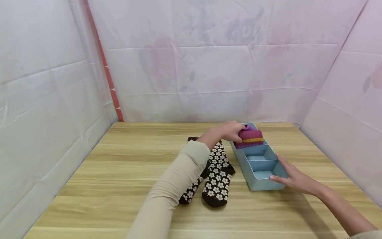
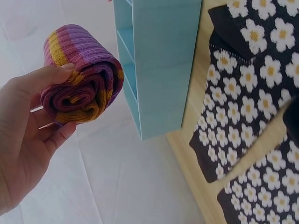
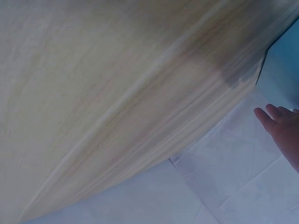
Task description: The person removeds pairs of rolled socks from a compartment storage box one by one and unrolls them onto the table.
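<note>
A rolled sock bundle (image 1: 250,137), purple with a yellow stripe, is gripped by my left hand (image 1: 228,131) over the far part of a light blue divided box (image 1: 244,167). In the left wrist view, thumb and fingers hold the roll (image 2: 81,74) from its side, its spiral end showing. My right hand (image 1: 295,177) touches the box's near right corner, thumb at the near rim and fingers extended along the right side. Black socks with white flowers (image 1: 219,179) lie flat left of the box, partly hidden by my left forearm.
The box stands on a wood-grain table (image 1: 119,172), its dividers (image 1: 262,160) running crosswise. Pale printed cloth (image 1: 209,73) walls off the back and both sides of the table.
</note>
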`<move>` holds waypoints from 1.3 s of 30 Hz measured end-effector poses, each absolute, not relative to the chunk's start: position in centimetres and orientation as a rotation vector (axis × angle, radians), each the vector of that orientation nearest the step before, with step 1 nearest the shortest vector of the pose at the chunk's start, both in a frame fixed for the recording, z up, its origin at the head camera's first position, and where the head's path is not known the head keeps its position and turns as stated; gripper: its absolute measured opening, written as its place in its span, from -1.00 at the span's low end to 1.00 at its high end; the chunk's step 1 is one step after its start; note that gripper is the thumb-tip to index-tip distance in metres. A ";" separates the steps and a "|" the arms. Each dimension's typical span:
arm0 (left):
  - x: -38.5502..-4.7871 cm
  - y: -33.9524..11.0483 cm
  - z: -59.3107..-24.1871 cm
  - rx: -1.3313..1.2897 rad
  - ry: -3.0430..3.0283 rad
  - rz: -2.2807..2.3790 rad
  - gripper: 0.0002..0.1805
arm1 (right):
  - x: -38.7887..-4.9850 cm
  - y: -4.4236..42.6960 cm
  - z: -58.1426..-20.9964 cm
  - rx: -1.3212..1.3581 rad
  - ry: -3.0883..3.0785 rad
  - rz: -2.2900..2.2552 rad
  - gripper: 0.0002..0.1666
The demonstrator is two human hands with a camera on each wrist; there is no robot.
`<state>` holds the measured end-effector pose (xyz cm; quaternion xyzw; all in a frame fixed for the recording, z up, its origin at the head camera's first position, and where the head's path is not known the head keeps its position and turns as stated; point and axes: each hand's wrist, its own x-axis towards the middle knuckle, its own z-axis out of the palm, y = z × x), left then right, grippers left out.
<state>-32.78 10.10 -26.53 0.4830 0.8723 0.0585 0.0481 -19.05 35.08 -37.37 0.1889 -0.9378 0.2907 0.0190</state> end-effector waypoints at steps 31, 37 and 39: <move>-33.5 1.0 -24.4 1.352 2.749 0.162 -0.68 | -25.0 25.0 -29.3 0.773 -2.724 0.543 -0.34; -33.8 -1.9 -25.1 1.270 2.794 0.179 -0.63 | -26.7 21.4 -28.5 0.817 -2.705 0.536 -0.39; -33.8 -2.7 -25.4 1.245 2.801 0.194 -0.61 | -27.2 20.3 -28.4 0.818 -2.716 0.540 -0.42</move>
